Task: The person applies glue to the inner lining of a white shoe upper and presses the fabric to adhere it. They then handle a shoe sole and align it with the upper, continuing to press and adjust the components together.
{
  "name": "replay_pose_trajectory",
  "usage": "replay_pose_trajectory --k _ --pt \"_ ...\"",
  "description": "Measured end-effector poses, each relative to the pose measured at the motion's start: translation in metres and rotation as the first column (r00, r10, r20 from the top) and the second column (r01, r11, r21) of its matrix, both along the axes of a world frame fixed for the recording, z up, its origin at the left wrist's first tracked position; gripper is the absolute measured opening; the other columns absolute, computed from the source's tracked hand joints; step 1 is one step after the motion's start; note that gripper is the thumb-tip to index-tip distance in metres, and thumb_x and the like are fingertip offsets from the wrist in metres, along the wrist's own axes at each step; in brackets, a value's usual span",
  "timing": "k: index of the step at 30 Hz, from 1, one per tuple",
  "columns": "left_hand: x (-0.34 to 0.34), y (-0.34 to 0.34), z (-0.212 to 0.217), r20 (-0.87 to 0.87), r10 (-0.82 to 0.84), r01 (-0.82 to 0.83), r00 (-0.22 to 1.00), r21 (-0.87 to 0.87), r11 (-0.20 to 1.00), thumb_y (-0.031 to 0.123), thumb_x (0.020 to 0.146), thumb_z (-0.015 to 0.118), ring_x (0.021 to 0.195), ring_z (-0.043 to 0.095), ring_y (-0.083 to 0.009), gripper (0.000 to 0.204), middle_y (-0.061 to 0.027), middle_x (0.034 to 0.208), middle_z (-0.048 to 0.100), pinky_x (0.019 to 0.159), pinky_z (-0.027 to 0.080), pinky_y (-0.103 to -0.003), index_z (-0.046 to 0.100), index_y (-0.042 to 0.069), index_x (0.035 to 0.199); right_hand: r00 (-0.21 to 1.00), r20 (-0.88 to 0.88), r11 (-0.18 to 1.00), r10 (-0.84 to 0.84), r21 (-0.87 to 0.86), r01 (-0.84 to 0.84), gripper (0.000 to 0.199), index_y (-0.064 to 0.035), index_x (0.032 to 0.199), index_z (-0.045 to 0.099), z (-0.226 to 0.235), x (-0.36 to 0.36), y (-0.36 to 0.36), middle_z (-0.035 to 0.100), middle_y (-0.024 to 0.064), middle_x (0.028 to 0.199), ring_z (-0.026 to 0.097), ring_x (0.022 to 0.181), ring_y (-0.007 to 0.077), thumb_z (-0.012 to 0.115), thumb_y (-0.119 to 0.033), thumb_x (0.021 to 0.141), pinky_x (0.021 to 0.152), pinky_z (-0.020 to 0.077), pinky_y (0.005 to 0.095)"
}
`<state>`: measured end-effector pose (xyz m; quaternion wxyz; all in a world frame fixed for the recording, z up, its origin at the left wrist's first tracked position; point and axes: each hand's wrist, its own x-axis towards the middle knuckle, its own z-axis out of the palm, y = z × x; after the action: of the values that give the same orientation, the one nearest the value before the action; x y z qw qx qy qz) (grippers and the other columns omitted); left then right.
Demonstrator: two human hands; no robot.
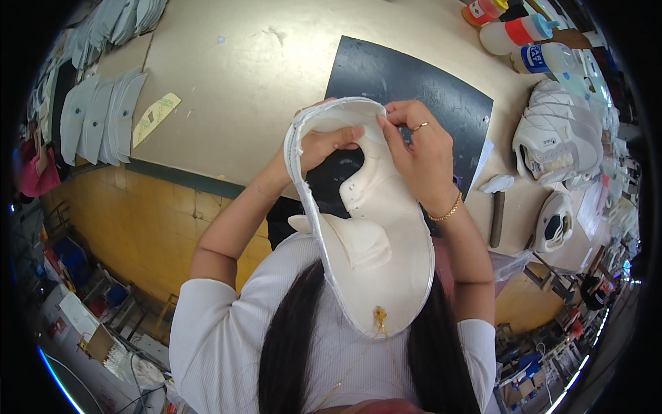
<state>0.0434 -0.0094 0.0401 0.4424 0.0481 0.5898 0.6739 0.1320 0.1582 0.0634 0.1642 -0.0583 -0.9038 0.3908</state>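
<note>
Held up in front of my chest is a white shoe upper, its pale lining facing up and its opened edge curving round. My left hand reaches inside the far end, the thumb pressed on the lining and the other fingers behind the material. Pinching the far right edge between thumb and fingertips is my right hand; it wears a ring and a gold bracelet. The tongue-like flap folds inward near the middle. A gold pendant hangs over the near end.
Under the far end lies a dark mat on the table. Stacked white uppers, another upper, a brown stick-like handle and bottles are at right. Cut pieces and a yellow template lie left.
</note>
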Motion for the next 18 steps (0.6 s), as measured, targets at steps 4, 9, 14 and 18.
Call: replay_pose_trajectory --k 4,9,14,18 --pt "0.003 -0.002 0.004 0.009 0.037 -0.037 0.999 0.001 0.999 0.012 0.086 0.074 0.088 0.065 -0.0122 0.026 -0.0079 0.097 0.066 0.077 0.059 -0.025 0.064 -0.002 0.105 0.987 0.145 0.942 -0.066 -0.317 0.11 0.016 -0.0006 0.091 0.062 0.006 0.005 -0.004 0.069 0.0102 0.097 0.07 0.082 0.0195 0.073 -0.009 0.083 0.073 0.0556 0.029" --pt "0.006 -0.004 -0.001 -0.013 0.045 -0.045 0.999 0.002 0.999 0.016 0.089 0.071 0.089 0.066 -0.0123 0.024 -0.0073 0.096 0.066 0.075 0.06 -0.025 0.064 -0.002 0.104 0.981 0.159 0.903 -0.114 -0.395 0.169 0.023 0.0002 0.095 0.063 0.003 0.01 -0.01 0.07 0.0105 0.097 0.07 0.086 0.0204 0.077 -0.011 0.08 0.077 0.0554 0.0286" --pt "0.012 -0.004 -0.004 -0.03 0.077 -0.075 0.997 0.082 0.994 0.02 0.093 0.066 0.087 0.065 -0.0122 0.024 -0.0063 0.095 0.065 0.073 0.06 -0.026 0.065 -0.002 0.104 0.979 0.194 0.896 -0.07 -0.42 0.147 0.02 -0.0003 0.098 0.068 0.009 0.002 -0.013 0.07 0.0069 0.092 0.066 0.082 0.0123 0.075 -0.01 0.082 0.076 0.0525 0.0258" --pt "0.016 -0.002 -0.006 -0.064 0.128 -0.119 0.99 0.117 0.986 0.024 0.097 0.061 0.081 0.063 -0.0107 0.026 -0.0042 0.091 0.062 0.073 0.061 -0.027 0.065 -0.002 0.102 0.986 0.157 0.951 -0.051 -0.294 0.096 0.018 -0.0003 0.095 0.068 0.006 -0.001 -0.017 0.069 0.0118 0.088 0.067 0.072 0.0201 0.071 -0.014 0.083 0.066 0.0527 0.0278"
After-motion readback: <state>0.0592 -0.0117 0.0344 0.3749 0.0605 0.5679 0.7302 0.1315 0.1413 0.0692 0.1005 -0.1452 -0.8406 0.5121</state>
